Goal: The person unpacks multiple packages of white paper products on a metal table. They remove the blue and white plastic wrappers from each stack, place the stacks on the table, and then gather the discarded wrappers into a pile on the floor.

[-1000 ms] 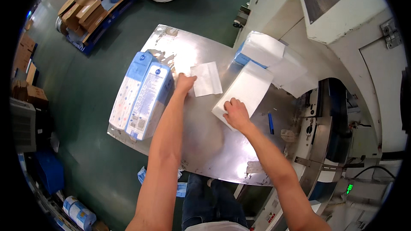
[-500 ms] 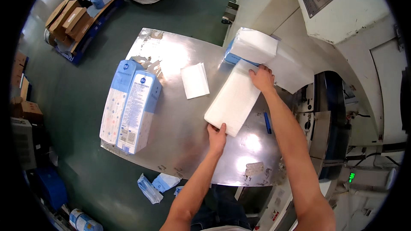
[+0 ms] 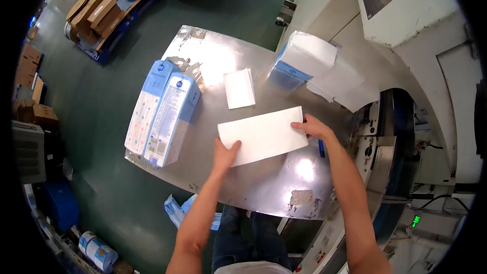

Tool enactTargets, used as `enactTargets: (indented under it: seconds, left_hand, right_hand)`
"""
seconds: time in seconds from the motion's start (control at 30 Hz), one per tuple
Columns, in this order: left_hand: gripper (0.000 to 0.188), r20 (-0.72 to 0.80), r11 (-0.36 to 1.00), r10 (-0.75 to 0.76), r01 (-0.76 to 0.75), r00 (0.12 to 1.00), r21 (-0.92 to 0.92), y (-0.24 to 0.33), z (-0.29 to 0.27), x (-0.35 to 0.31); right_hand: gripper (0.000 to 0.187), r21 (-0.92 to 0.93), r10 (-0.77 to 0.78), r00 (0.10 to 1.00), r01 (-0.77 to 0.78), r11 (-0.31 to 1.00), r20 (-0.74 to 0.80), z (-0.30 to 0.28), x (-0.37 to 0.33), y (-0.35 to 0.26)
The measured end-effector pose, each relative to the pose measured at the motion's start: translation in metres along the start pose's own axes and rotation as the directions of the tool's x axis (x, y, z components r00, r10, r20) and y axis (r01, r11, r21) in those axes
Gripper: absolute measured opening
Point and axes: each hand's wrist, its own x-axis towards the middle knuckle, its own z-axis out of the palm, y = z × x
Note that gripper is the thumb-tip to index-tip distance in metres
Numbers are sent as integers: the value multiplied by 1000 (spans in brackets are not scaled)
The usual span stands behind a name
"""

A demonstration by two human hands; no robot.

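A white stack of folded tissues (image 3: 264, 136) spans the space between my hands, over the metal table (image 3: 203, 177). My left hand (image 3: 224, 155) grips its left end, thumb on top. At the opposite end my right hand (image 3: 312, 126) holds it the same way, fingers partly hidden beneath. Just beyond lies a small folded white sheet pile (image 3: 239, 89). Farther right stands a blue-and-white pack (image 3: 304, 58), with loose white paper (image 3: 340, 85) beside it. A blue pen (image 3: 321, 148) shows partly below my right wrist.
Two blue-and-white printed packs (image 3: 170, 119) lie side by side at the table's left edge. Crumpled blue wrappers (image 3: 175, 210) are on the floor near my legs. A large pale machine (image 3: 431, 45) borders the right side. A pallet with cartons (image 3: 104, 18) stands far left.
The tissue stack has come away from the blue-and-white pack, moved nearer and turned from slanting to nearly crosswise. My right hand came nearer; my left shifted left.
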Motion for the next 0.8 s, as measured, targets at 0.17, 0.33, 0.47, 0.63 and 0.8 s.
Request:
enactTargets:
  seconds: [0.17, 0.33, 0.47, 0.63, 0.8]
  left_hand:
    - [56, 320, 952, -253, 294, 913, -85, 65, -52, 2]
    - [73, 135, 979, 176, -160, 975, -125, 19, -61, -29]
    - [81, 172, 953, 224, -179, 959, -245, -37, -61, -55]
    - [66, 177, 955, 220, -175, 959, -240, -43, -58, -59]
    - [71, 105, 943, 303, -281, 947, -179, -35, -55, -52]
  right_hand:
    - [77, 318, -150, 989, 146, 937, -11, 61, -23, 51]
    - [92, 393, -380, 850, 510, 765, -364, 111, -69, 61]
    - [109, 373, -430, 717, 670, 642, -550, 163, -91, 119]
    - [106, 618, -178, 869, 459, 639, -461, 194, -91, 141]
    - [96, 465, -221, 828, 487, 739, -516, 215, -68, 132]
